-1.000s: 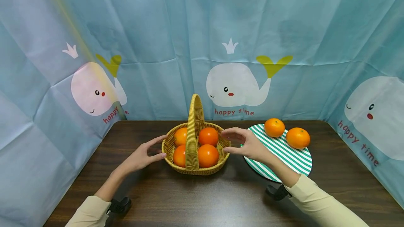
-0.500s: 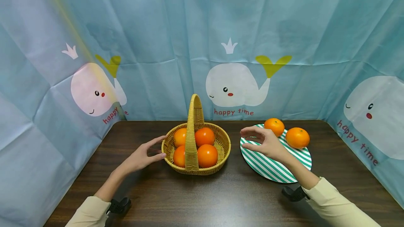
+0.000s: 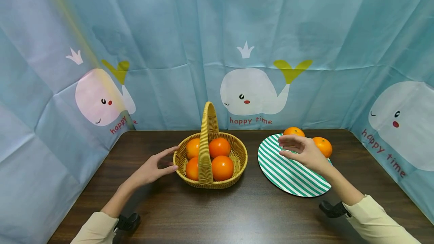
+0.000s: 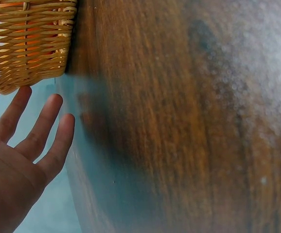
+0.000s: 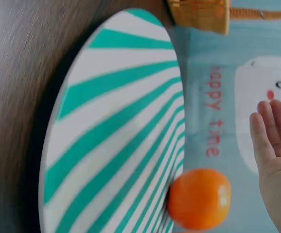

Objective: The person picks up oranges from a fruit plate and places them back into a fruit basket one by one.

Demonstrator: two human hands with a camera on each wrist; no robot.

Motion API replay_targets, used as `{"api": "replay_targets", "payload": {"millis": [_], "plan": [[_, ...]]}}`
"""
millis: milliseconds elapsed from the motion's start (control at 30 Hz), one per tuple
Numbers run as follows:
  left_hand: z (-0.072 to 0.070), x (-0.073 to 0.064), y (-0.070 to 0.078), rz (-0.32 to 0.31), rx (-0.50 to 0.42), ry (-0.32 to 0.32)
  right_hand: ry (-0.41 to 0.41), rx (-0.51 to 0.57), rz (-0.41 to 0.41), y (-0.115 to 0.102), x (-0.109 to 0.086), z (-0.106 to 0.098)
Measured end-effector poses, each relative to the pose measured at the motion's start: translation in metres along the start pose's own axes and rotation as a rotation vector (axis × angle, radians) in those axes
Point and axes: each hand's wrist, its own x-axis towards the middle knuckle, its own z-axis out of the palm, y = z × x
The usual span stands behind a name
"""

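A yellow wicker basket (image 3: 241,163) with a tall arched handle (image 3: 205,153) stands mid-table, holding several oranges (image 3: 222,168). At its left rim is my left hand (image 3: 152,169), fingertips and thumb spread against the wicker; the left wrist view shows its fingers (image 4: 43,126) extended, at least one meeting the basket wall. To the right, my right hand (image 3: 311,155) hovers above a round green-and-white striped mat (image 3: 285,174), fingers loosely bent with nothing between them. Beyond that hand are two more oranges, one at the back (image 3: 293,131) and one farther right (image 3: 323,147), both partly hidden by it.
The dark wooden table (image 3: 217,214) extends in front of the basket and mat. A light blue curtain (image 3: 169,48) printed with white whales surrounds the table at the back and sides. Each wrist wears a black device (image 3: 128,221).
My right hand has moved away from the basket's right rim, rightward over the striped mat. The back right orange in the basket has shifted slightly left. My left hand stays put.
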Motion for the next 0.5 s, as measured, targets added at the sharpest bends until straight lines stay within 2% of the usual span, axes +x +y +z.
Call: {"api": "replay_targets", "payload": {"millis": [167,367,500], "plan": [[-0.001,0.001,0.0,-0.002,-0.004,0.0,0.045,-0.02,0.002,0.002,-0.008,-0.019],[-0.001,-0.001,0.0,-0.009,-0.001,0.001,0.132,-0.111,-0.014,0.005,-0.012,-0.038],[-0.001,-0.001,0.0,-0.011,-0.001,-0.002,0.185,-0.155,0.016,0.009,-0.015,-0.047]]}}
